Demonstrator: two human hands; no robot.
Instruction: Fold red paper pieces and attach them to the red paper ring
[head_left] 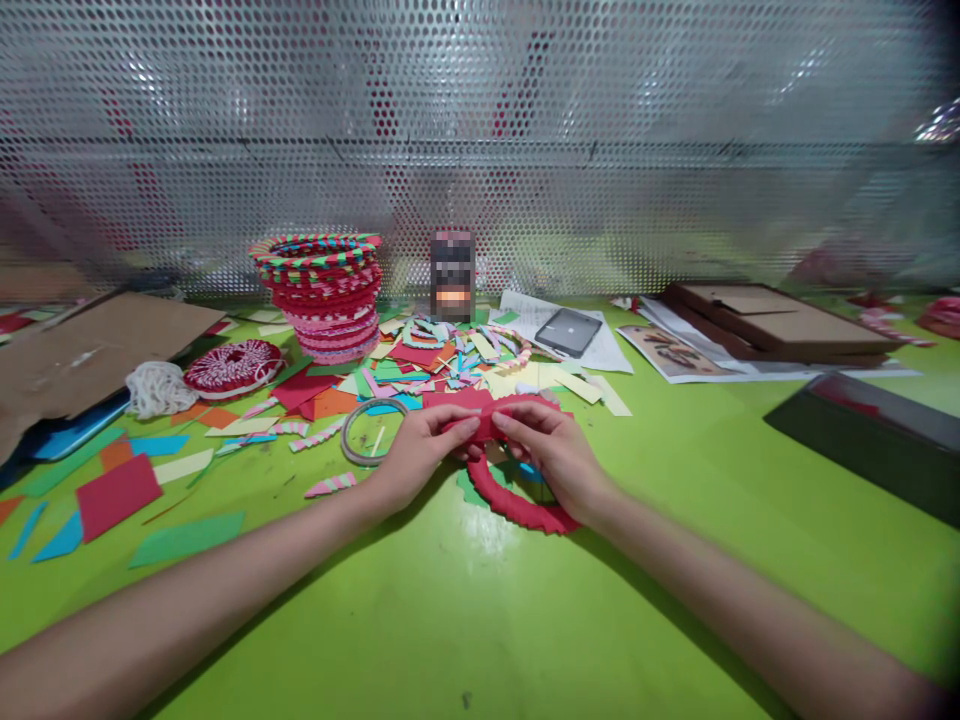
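A red folded-paper ring (516, 508) with a zigzag outer edge is held just above the green table. My left hand (421, 448) pinches red paper at its upper left between thumb and fingers. Close beside it, my right hand (553, 452) grips the same ring, thumb and fingertips meeting on the paper. The right hand covers part of the ring's right side. Scraps of green and blue paper show beneath and through the ring. A roll of tape (365, 460) lies flat just left of my left hand.
Behind my hands spreads a pile of coloured paper pieces (420, 362). A tall woven paper basket (330, 310) stands back left, near a red-and-white round piece (234, 368) and white yarn (159, 390). A phone (570, 332), brown boxes (780, 325) and a black case (870, 430) lie right.
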